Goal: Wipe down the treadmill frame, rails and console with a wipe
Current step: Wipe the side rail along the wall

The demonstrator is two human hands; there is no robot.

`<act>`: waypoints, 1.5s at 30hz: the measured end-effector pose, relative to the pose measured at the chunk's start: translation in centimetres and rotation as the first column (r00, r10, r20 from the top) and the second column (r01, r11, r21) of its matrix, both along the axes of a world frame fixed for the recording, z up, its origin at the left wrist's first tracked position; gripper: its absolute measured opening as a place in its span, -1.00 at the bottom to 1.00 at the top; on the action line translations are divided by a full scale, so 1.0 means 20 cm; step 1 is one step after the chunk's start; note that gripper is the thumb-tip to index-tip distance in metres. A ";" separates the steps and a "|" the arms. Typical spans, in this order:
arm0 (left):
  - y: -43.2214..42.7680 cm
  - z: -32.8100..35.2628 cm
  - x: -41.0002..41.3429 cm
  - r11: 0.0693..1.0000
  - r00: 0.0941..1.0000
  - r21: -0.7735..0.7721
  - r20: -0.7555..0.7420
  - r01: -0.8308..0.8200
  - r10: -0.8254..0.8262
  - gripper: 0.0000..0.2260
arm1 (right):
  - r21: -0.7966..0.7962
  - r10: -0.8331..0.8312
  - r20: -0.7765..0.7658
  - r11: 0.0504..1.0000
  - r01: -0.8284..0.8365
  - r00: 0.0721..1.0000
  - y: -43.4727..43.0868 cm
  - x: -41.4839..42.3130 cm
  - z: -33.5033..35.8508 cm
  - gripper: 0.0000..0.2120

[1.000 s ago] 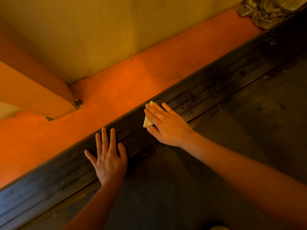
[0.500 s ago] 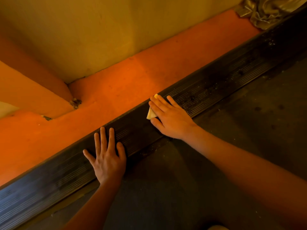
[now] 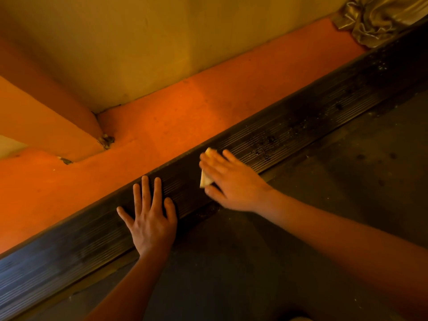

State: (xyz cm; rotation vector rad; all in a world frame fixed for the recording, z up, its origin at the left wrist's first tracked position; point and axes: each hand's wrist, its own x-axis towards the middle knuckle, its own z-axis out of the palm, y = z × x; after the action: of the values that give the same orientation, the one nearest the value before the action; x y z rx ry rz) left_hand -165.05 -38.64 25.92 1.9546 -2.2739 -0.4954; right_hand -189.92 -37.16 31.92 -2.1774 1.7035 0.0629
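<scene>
A long black treadmill side rail with thin ridges (image 3: pixel 301 128) runs slantwise from the bottom left to the top right. Both hands are on it.

The left hand (image 3: pixel 150 218) lies flat on the rail. Its fingers are straight and spread a little, and it holds nothing.

The right hand (image 3: pixel 231 181) is just beside it, further up the rail. It looks a bit blurry. Its fingers are stretched out and press down on a small folded pale yellow wipe (image 3: pixel 205 180). The wipe is on the rail, under the fingers. One edge peeks out past the fingertips and another shows by the thumb. The two hands are near each other but do not touch.

Small shiny specks dot the rail just past the right hand.

On the near side of the rail is the dark grey treadmill belt (image 3: pixel 370 170), with both arms reaching over it. On the far side is a bright orange floor (image 3: pixel 185 117) that meets a plain yellowish wall (image 3: pixel 139 42). A thick orange beam (image 3: pixel 46 126) comes in from the left. A crumpled shiny grey cloth (image 3: pixel 379 17) sits in the top right corner, by the far end of the rail.
</scene>
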 end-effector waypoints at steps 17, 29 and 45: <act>-0.01 -0.01 0.01 1.000 1.000 -0.013 -0.002 0.009 -0.009 -0.45 | 0.034 -0.158 -0.080 0.986 0.161 0.984 -0.14 -0.13 0.03 -0.36; 0.00 0.00 0.00 1.000 1.000 -0.001 -0.002 0.010 -0.010 -0.44 | 0.020 -0.161 -0.103 0.986 0.163 0.982 -0.15 -0.13 0.03 -0.38; 0.00 0.00 0.00 1.000 1.000 -0.004 0.004 0.000 0.000 -0.44 | 0.092 0.135 0.019 0.986 -0.136 0.991 0.12 0.02 0.02 -0.36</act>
State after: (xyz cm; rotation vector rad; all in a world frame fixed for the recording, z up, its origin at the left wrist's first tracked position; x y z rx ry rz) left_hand -165.04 -38.72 25.91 1.9556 -2.2762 -0.4870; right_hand -189.54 -34.69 32.31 -2.2167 1.5130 0.1608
